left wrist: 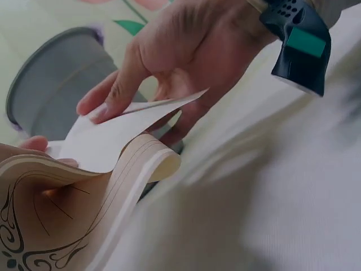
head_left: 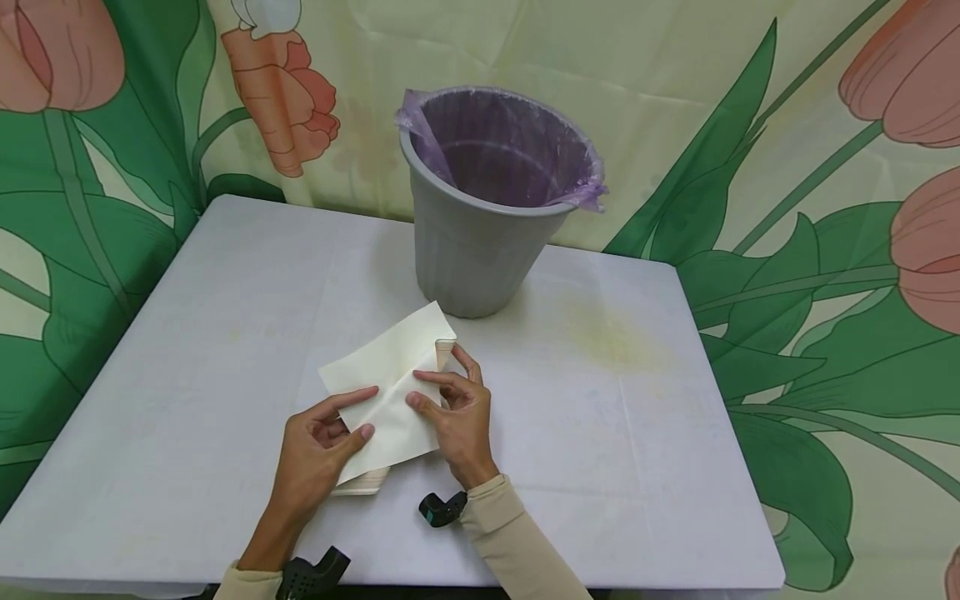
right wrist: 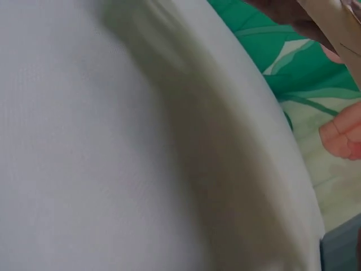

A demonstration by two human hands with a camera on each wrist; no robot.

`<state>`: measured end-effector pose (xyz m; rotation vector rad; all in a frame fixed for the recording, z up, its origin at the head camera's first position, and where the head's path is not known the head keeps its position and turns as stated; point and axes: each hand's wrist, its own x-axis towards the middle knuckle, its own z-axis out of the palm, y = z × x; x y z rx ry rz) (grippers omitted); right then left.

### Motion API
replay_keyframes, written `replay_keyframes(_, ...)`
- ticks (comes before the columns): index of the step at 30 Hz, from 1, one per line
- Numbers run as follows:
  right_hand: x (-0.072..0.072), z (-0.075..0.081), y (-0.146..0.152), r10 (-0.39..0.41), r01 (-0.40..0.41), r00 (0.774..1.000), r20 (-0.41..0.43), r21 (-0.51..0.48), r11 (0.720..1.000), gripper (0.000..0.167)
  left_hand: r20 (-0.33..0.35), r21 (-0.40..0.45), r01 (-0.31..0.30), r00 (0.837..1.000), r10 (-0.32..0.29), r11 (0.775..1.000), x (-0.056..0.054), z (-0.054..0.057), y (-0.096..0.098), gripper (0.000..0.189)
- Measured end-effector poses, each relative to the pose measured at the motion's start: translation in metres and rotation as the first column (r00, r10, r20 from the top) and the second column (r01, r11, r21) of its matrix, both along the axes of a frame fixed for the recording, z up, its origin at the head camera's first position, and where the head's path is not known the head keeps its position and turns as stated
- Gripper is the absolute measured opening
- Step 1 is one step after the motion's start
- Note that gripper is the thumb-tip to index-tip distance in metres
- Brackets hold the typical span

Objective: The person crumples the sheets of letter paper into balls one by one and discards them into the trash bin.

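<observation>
A cream sheet of paper [head_left: 390, 354] is held above the table, bent and partly folded over itself. Its other side, seen in the left wrist view, carries thin lines and a dark scroll ornament [left wrist: 42, 257]. My left hand [head_left: 315, 446] pinches the sheet's left part between thumb and fingers. At the right side, my right hand [head_left: 461, 417] grips the folded part, thumb and index finger on its near face. Only a corner of the paper [right wrist: 341, 36] and a dark bit of a hand show in the right wrist view.
A grey bin [head_left: 480, 258] with a purple plastic liner [head_left: 577, 196] stands at the back of the white-covered table [head_left: 600, 467], just beyond the paper. Behind it hangs a flower-patterned cloth [head_left: 660, 92]. A black camera [head_left: 442, 508] sits at the right wrist.
</observation>
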<state>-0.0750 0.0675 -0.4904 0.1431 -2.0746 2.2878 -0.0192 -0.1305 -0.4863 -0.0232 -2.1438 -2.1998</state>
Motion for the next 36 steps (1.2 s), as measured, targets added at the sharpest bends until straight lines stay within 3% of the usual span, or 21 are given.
replay_keyframes(8, 0.0, 0.0, -0.001, -0.043, 0.043, 0.999, -0.003, 0.045, 0.998, 0.044, 0.017, -0.001, -0.009, 1.0, 0.009, 1.0, 0.002, -0.002, -0.001, 0.049)
replay_keyframes(17, 0.001, 0.002, -0.003, -0.073, 0.084, 0.995, -0.074, 0.157, 0.984, 0.04, 0.033, 0.054, -0.03, 0.999, 0.028, 0.998, 0.001, 0.001, 0.004, 0.052)
replay_keyframes(22, -0.001, 0.006, -0.001, -0.042, 0.051, 0.997, -0.073, 0.128, 0.99, 0.038, 0.03, 0.093, -0.066, 0.998, 0.064, 0.993, 0.002, 0.003, 0.008, 0.049)
replay_keyframes(31, -0.005, 0.008, 0.003, 0.028, -0.021, 0.996, -0.083, 0.084, 0.996, 0.033, -0.036, 0.131, -0.046, 0.998, 0.051, 0.99, 0.001, 0.006, 0.014, 0.043)
replay_keyframes(36, -0.009, 0.008, 0.006, 0.061, -0.056, 0.996, -0.061, 0.077, 0.995, 0.028, -0.041, 0.135, -0.072, 0.996, 0.078, 0.988, 0.0, 0.007, 0.018, 0.045)
